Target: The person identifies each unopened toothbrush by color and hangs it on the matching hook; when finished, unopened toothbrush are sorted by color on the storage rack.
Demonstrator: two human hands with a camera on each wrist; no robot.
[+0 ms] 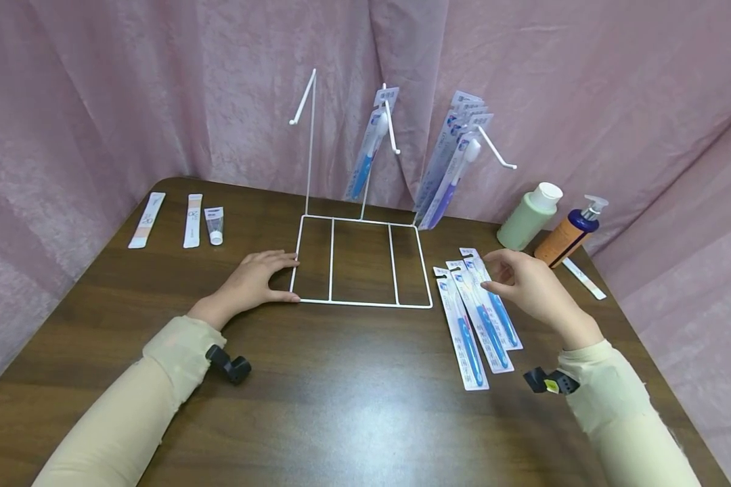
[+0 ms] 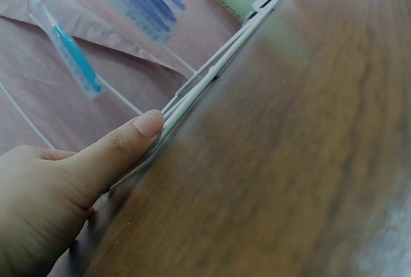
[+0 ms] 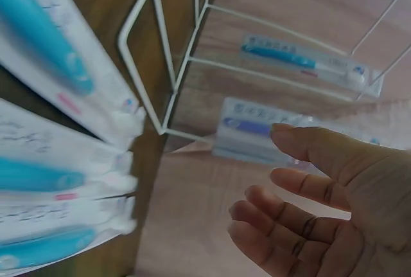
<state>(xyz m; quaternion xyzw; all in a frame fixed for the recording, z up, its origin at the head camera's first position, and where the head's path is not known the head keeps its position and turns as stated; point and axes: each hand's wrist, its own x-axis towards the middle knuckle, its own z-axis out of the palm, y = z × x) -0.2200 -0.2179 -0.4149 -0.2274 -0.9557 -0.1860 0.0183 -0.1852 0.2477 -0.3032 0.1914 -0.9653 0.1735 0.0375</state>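
Observation:
My left hand (image 1: 250, 281) rests at the left side of a white wire display rack (image 1: 365, 304), its thumb (image 2: 122, 148) touching the front corner and its fingers lying over the side wire. Over the packs at the right, my right hand (image 1: 526, 284) hovers with loosely bent fingers and nothing between them. Below it lie three blue packaged toothbrushes (image 1: 466, 335), side by side on the table. From the rack's middle hook hangs one blue packaged toothbrush (image 1: 365, 159). Several purple packaged toothbrushes (image 1: 447, 182) hang on the right hook. The left hook (image 1: 303, 98) bears nothing.
A green bottle with a white cap (image 1: 528, 215) and an orange pump bottle (image 1: 569, 233) stand at the back right, beside a slim sachet (image 1: 585, 279). Two more sachets (image 1: 192, 220) and a small tube (image 1: 214, 224) lie at the back left. A pink curtain (image 1: 250, 81) hangs behind.

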